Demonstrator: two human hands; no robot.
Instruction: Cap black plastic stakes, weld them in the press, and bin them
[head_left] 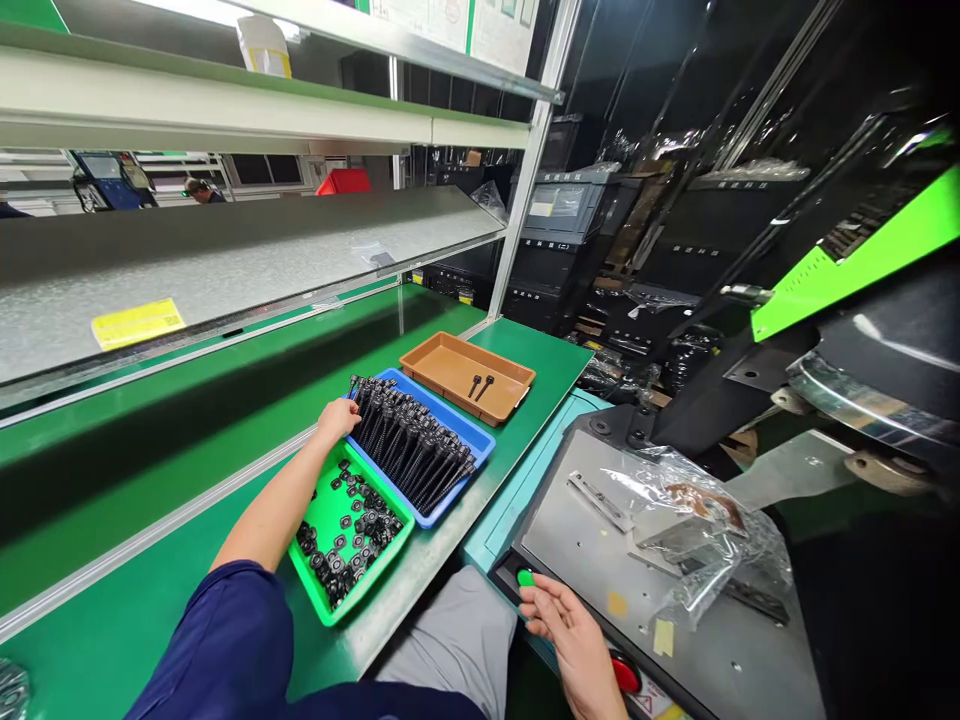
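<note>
My left hand [337, 417] reaches over the green tray [322, 510] of several small black nuts to the near end of the blue tray [480, 445], where long black bolts [409, 440] lie in rows. Its fingers curl down at the bolts' heads; what they hold is hidden. My right hand [571, 632] rests on the machine's control panel [585, 540], fingertips touching a round green button [525, 577]. A red button [625, 673] sits just right of that hand.
A brown tray [450, 365] with two black bolts stands beyond the blue one. Crumpled clear plastic bags [697, 520] and a metal strip [600, 500] lie on the grey machine plate. A green conveyor belt [150, 440] runs to the left, under shelves. Black crates fill the background.
</note>
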